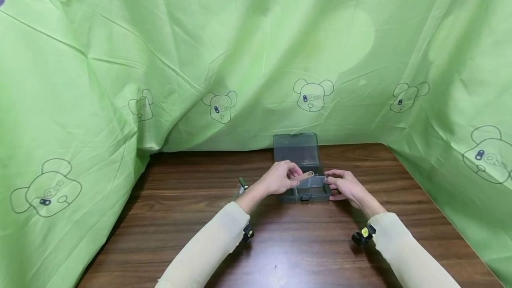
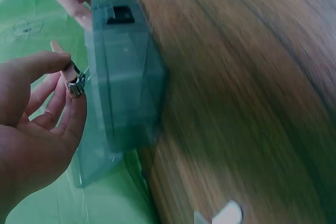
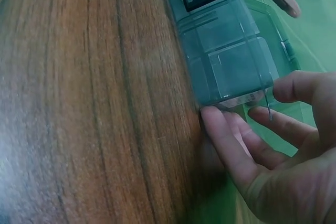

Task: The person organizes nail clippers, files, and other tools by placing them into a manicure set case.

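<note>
A translucent grey-green compartment box (image 1: 312, 198) stands on the table with its lid (image 1: 296, 149) raised at the back. My left hand (image 1: 282, 177) is over the left part of the box. Between thumb and fingers it pinches a slim pinkish-tan piece with a silver metal end (image 2: 76, 84); its exact kind is unclear. At the box's right end is my right hand (image 1: 347, 186). In the right wrist view its thumb and fingers (image 3: 294, 85) hold that end at the lower corner and the rim. A thin upright sliver (image 3: 269, 106) shows beside the fingertips.
Left of the box, partly behind the left forearm, lies a small dark green item (image 1: 242, 183) with something clear beside it. A white piece (image 2: 228, 213) shows low in the left wrist view. Green patterned cloth (image 1: 240, 57) hangs around the wooden table (image 1: 304, 252).
</note>
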Action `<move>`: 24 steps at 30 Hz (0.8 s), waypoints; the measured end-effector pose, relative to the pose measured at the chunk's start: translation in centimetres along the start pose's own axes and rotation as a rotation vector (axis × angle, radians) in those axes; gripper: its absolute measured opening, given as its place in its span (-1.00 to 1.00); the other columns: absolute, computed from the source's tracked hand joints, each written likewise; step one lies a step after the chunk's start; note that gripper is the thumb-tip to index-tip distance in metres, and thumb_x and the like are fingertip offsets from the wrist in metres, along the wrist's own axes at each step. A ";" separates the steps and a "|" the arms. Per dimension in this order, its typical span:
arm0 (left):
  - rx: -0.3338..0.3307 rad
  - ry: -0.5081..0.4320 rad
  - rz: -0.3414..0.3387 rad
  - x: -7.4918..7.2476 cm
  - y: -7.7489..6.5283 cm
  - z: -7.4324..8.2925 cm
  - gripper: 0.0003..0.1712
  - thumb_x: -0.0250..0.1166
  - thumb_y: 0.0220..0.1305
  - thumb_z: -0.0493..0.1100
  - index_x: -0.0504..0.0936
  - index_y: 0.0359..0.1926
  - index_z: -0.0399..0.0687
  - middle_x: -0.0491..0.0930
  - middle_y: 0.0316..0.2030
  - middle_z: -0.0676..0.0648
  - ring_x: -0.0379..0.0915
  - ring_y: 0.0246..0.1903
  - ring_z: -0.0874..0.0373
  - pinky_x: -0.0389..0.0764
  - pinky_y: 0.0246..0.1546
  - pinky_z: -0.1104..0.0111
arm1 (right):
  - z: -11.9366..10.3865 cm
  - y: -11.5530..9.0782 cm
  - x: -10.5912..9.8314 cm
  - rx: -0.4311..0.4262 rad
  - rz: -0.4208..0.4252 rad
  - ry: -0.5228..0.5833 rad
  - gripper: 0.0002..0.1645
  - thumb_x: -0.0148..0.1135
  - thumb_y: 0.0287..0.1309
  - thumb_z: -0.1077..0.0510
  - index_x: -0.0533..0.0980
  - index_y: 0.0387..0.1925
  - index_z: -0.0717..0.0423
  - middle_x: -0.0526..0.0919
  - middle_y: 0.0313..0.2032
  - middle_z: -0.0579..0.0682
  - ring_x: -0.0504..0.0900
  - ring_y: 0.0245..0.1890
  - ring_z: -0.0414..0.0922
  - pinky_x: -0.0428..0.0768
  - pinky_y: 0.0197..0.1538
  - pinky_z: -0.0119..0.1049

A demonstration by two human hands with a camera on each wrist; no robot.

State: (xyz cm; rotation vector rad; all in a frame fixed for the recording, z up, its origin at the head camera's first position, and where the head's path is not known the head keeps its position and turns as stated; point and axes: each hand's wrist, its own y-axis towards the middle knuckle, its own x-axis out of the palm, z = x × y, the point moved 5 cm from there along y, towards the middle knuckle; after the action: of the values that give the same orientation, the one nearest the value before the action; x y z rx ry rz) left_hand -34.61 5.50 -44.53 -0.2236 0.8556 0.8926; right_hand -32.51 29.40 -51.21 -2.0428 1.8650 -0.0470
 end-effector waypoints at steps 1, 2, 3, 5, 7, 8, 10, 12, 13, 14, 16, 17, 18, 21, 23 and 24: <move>0.004 -0.004 0.000 0.3 0.2 0.1 -0.79 0.52 0.24 -0.32 0.75 -0.11 -0.10 0.62 -0.25 0.05 0.53 -0.27 0.31 0.57 -0.15 0.53 | 0.0 0.0 0.0 -0.005 -0.002 -0.001 -0.41 0.14 0.52 0.18 0.36 0.47 0.28 0.55 0.00 0.24 0.63 -0.09 0.01 0.80 -0.13 -0.01; 0.010 -0.007 0.001 0.5 0.4 0.3 -0.79 0.52 0.24 -0.32 0.75 -0.12 -0.10 0.62 -0.25 0.06 0.52 -0.27 0.32 0.57 -0.15 0.54 | 0.0 0.0 0.0 -0.009 -0.004 -0.003 -0.41 0.14 0.52 0.17 0.36 0.47 0.29 0.56 0.00 0.24 0.64 -0.09 0.01 0.80 -0.13 -0.01; 0.016 -0.010 0.001 0.8 0.7 0.4 -0.80 0.53 0.24 -0.31 0.75 -0.12 -0.09 0.61 -0.25 0.07 0.52 -0.27 0.33 0.57 -0.15 0.55 | -0.1 0.1 0.0 -0.012 -0.006 -0.001 -0.41 0.13 0.52 0.17 0.36 0.46 0.29 0.58 -0.02 0.24 0.66 -0.10 0.01 0.80 -0.13 -0.01; 0.030 -0.021 0.004 1.3 1.1 0.6 -0.79 0.52 0.24 -0.31 0.74 -0.12 -0.09 0.61 -0.25 0.08 0.53 -0.27 0.33 0.57 -0.15 0.56 | -0.1 0.1 0.0 -0.015 -0.006 0.008 -0.42 0.13 0.53 0.17 0.37 0.46 0.29 0.61 -0.05 0.24 0.68 -0.12 0.01 0.80 -0.14 -0.01; 0.038 -0.018 0.002 1.7 1.4 0.9 -0.79 0.52 0.25 -0.31 0.74 -0.11 -0.09 0.61 -0.24 0.09 0.53 -0.26 0.33 0.56 -0.15 0.56 | 0.0 0.1 0.0 -0.010 -0.003 0.023 -0.44 0.13 0.53 0.17 0.39 0.44 0.28 0.64 -0.08 0.23 0.70 -0.14 0.01 0.80 -0.15 -0.01; 0.039 -0.009 0.000 1.9 1.5 1.0 -0.80 0.52 0.26 -0.30 0.73 -0.11 -0.08 0.60 -0.24 0.09 0.53 -0.25 0.33 0.56 -0.15 0.56 | 0.0 0.0 0.0 -0.013 -0.009 0.024 -0.44 0.12 0.54 0.17 0.38 0.44 0.29 0.65 -0.08 0.23 0.71 -0.14 0.00 0.80 -0.15 -0.01; 0.038 0.013 -0.010 2.3 1.8 1.2 -0.80 0.51 0.28 -0.29 0.73 -0.10 -0.06 0.60 -0.23 0.11 0.52 -0.25 0.34 0.55 -0.15 0.57 | 0.0 0.0 0.1 -0.012 -0.015 0.030 -0.44 0.12 0.54 0.17 0.37 0.45 0.29 0.67 -0.09 0.23 0.72 -0.15 0.00 0.80 -0.15 -0.01; 0.031 0.034 -0.023 2.5 1.9 1.4 -0.81 0.51 0.29 -0.28 0.73 -0.10 -0.05 0.60 -0.23 0.11 0.52 -0.24 0.33 0.55 -0.15 0.56 | 0.0 -0.1 0.1 -0.016 -0.018 0.038 -0.43 0.11 0.54 0.17 0.36 0.46 0.30 0.67 -0.08 0.23 0.71 -0.15 -0.02 0.80 -0.16 -0.02; 0.027 0.048 -0.029 2.7 2.0 1.4 -0.80 0.51 0.29 -0.27 0.73 -0.10 -0.04 0.60 -0.23 0.12 0.52 -0.24 0.33 0.55 -0.14 0.56 | -0.1 -0.1 0.1 -0.019 -0.022 0.039 -0.42 0.11 0.55 0.17 0.34 0.47 0.31 0.67 -0.07 0.22 0.71 -0.15 -0.03 0.80 -0.17 -0.02; 0.022 0.057 -0.037 2.8 2.1 1.5 -0.80 0.51 0.29 -0.27 0.73 -0.09 -0.04 0.60 -0.23 0.12 0.52 -0.24 0.34 0.55 -0.14 0.56 | -0.1 -0.2 0.1 -0.024 -0.025 0.038 -0.41 0.10 0.55 0.17 0.33 0.48 0.31 0.66 -0.06 0.22 0.71 -0.15 -0.03 0.80 -0.17 -0.02; 0.017 0.083 -0.052 3.1 2.2 1.5 -0.81 0.50 0.30 -0.26 0.73 -0.08 -0.02 0.61 -0.23 0.12 0.52 -0.24 0.34 0.55 -0.14 0.57 | -0.2 -0.2 0.1 -0.024 -0.022 0.044 -0.40 0.09 0.56 0.16 0.32 0.49 0.31 0.67 -0.05 0.22 0.70 -0.14 -0.04 0.80 -0.17 -0.02; 0.016 0.101 -0.058 3.2 2.2 1.6 -0.81 0.50 0.31 -0.25 0.73 -0.08 -0.02 0.62 -0.23 0.12 0.53 -0.23 0.34 0.54 -0.13 0.57 | -0.2 -0.2 0.2 -0.025 -0.021 0.046 -0.40 0.09 0.56 0.16 0.32 0.49 0.30 0.67 -0.04 0.22 0.70 -0.14 -0.03 0.80 -0.17 -0.01; 0.015 0.121 -0.063 3.3 2.2 1.6 -0.81 0.50 0.31 -0.24 0.73 -0.08 -0.01 0.62 -0.23 0.13 0.53 -0.23 0.35 0.54 -0.13 0.57 | -0.2 -0.3 0.2 -0.025 -0.021 0.045 -0.40 0.09 0.56 0.16 0.32 0.50 0.30 0.67 -0.03 0.22 0.71 -0.13 -0.03 0.80 -0.17 -0.01; 0.019 0.188 -0.073 3.6 2.2 1.6 -0.82 0.49 0.33 -0.21 0.73 -0.08 0.03 0.62 -0.22 0.15 0.53 -0.23 0.37 0.53 -0.12 0.58 | -0.2 -0.4 0.2 -0.025 -0.020 0.040 -0.40 0.08 0.57 0.16 0.32 0.50 0.30 0.68 -0.02 0.23 0.71 -0.11 -0.02 0.80 -0.17 -0.01; 0.022 0.232 -0.076 3.7 2.2 1.7 -0.82 0.49 0.33 -0.19 0.73 -0.08 0.05 0.61 -0.22 0.16 0.53 -0.23 0.37 0.52 -0.13 0.58 | -0.2 -0.4 0.3 -0.026 -0.018 0.039 -0.41 0.08 0.56 0.18 0.32 0.49 0.30 0.68 -0.03 0.23 0.71 -0.10 -0.01 0.80 -0.16 -0.01; 0.024 0.253 -0.077 3.7 2.1 1.7 -0.82 0.49 0.33 -0.17 0.73 -0.07 0.06 0.60 -0.22 0.17 0.52 -0.23 0.37 0.52 -0.13 0.58 | -0.2 -0.4 0.3 -0.027 -0.017 0.036 -0.41 0.08 0.56 0.18 0.32 0.49 0.31 0.68 -0.03 0.22 0.71 -0.10 -0.01 0.80 -0.17 -0.02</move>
State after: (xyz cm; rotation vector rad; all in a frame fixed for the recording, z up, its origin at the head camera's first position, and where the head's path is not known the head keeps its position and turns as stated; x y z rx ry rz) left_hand -34.00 9.89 -45.79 -0.3513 1.0846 0.7918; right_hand -32.15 29.13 -50.99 -2.0896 1.8794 -0.0641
